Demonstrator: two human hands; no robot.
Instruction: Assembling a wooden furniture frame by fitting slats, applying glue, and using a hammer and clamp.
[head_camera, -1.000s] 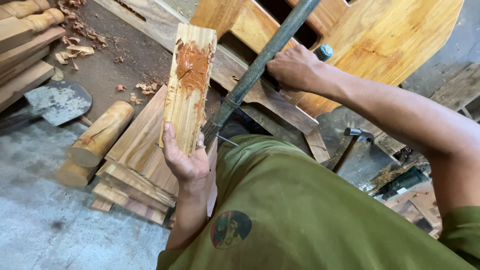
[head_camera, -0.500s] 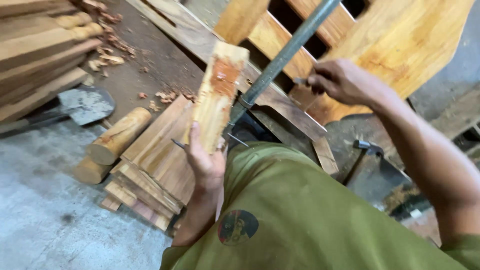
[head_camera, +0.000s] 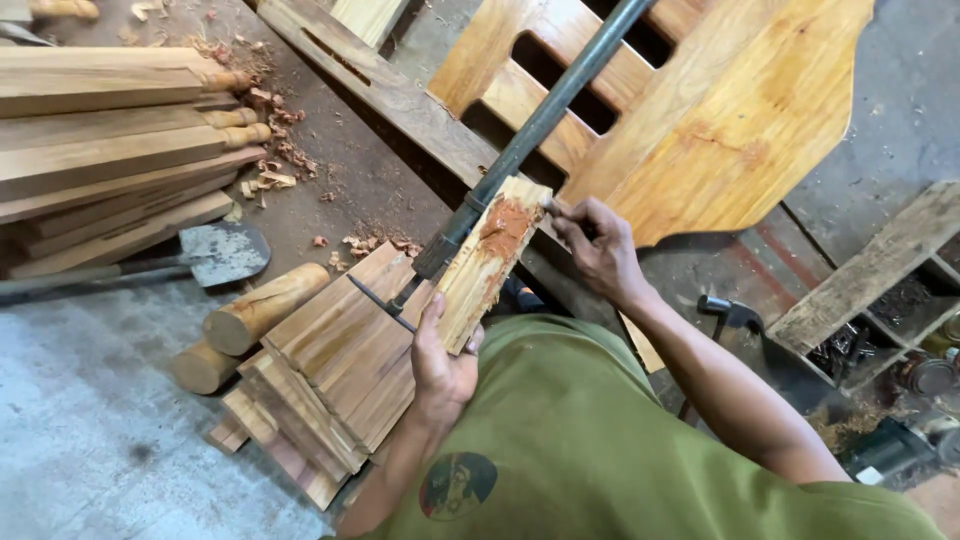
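Workshop floor of grey concrete (head_camera: 90, 440), dusty and strewn with wood shavings (head_camera: 275, 160), seen from above the worker's shoulders. Left hand (head_camera: 440, 365) is closed around the near end of a short rough wood block (head_camera: 490, 260), which stands tilted away from the body near the centre of the view; a patch of reddish filler (head_camera: 503, 222) covers its far face. Right hand (head_camera: 600, 250) reaches to the block's far right corner with fingers pinched around a small dark object; the object is almost wholly covered by the fingers, so its kind cannot be made out. A long dark metal bar (head_camera: 540, 120) runs diagonally from the top edge down behind the block, where its near end is hidden. Just left of the left hand lies a stack of flat boards (head_camera: 330, 370), with two short round logs (head_camera: 265, 305) beside it. Far left, a pile of long squared timbers (head_camera: 110, 150) is cut off by the frame, and a shovel blade (head_camera: 222, 252) rests near it. A large varnished panel with slots (head_camera: 720, 110) lies far right. A hammer (head_camera: 730, 312) and a wooden crate (head_camera: 870, 275) sit at the right; the crate's contents are unclear. The green shirt (head_camera: 600, 450) hides the lower foreground.
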